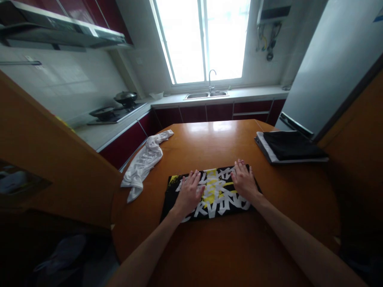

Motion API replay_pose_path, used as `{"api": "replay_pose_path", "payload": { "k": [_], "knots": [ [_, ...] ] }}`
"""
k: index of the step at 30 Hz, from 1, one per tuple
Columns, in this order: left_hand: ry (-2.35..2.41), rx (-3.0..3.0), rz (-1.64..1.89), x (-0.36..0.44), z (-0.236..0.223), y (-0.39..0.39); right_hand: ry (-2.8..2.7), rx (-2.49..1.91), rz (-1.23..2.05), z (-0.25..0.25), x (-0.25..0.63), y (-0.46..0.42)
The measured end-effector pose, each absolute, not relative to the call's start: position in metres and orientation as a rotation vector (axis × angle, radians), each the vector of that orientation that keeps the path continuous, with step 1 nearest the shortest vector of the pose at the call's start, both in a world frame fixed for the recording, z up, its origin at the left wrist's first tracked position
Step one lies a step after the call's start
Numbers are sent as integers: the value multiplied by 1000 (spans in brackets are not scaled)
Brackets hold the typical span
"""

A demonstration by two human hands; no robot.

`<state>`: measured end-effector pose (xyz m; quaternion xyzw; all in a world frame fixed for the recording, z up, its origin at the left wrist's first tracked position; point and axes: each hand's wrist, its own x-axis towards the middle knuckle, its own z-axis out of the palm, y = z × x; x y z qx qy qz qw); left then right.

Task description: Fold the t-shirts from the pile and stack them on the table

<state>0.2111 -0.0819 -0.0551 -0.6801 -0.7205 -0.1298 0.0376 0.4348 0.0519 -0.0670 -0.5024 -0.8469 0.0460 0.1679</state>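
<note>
A black garment, likely a T-shirt, with white lettering and yellow patches (213, 199) lies folded into a flat rectangle on the wooden table (209, 247). My left hand (189, 194) rests flat on its left part, fingers stretched out. On its upper right part lies my right hand (243, 181), also flat with fingers extended. Neither hand grips the cloth. Parts of the print are covered by my hands.
A crumpled white garment (145, 161) lies at the table's left edge. To the right sits a stack of folded dark and white clothes (291, 146). Beyond the table are a sink (197, 95), a stove with pans (125, 97) and a fridge (329, 67).
</note>
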Motion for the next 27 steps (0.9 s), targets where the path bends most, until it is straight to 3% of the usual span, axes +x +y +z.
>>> {"api": "replay_pose_path", "payload": {
  "k": [9,20,27],
  "knots": [
    [-1955,-2314,-220,253,-73,-99,-2700,-1032,164,-78,404,-18],
    [-2006,-2192,-127,236,-88,-94,-2563,-1335,251,-70,412,7],
    [-2167,-2135,-202,224,-72,-87,-2478,-1544,266,-70,433,44]
  ]
}}
